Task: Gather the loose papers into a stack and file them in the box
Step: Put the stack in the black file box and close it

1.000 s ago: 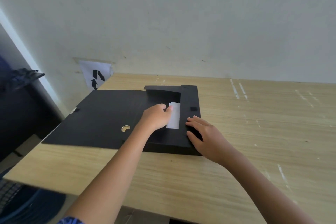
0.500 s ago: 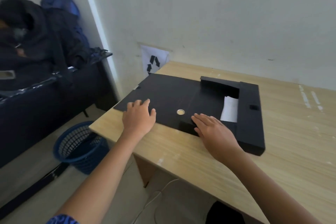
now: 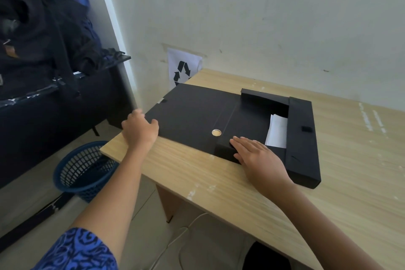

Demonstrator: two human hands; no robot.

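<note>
Two hands are out in the one view we have, the head view. The box (image 3: 302, 138) is black and lies open on the bench (image 3: 219, 182). Its big flat lid (image 3: 192, 114) is spread out to the left, right up to the bench edge. The papers (image 3: 277, 132) are white and lie inside the box tray, near its right wall. Only a small part of them shows.

The left hand (image 3: 140, 130) is at the far left edge of the lid, fingers curled over that edge. Its grip looks half closed on the lid, but I cannot tell if it pinches it yet. The right hand (image 3: 260, 158) lies flat and open on the near wall of the box, holding nothing, just pressing down.

I think the papers are filed and the lid comes next. The lid looks thin, light and a bit bendy, like stiff card, so it may flop. The far edge is a good place to take it. The box looks light too and could slide on the smooth bench, so the pressing hand helps.

A blue basket (image 3: 85, 169) stands on the floor to the left.
</note>
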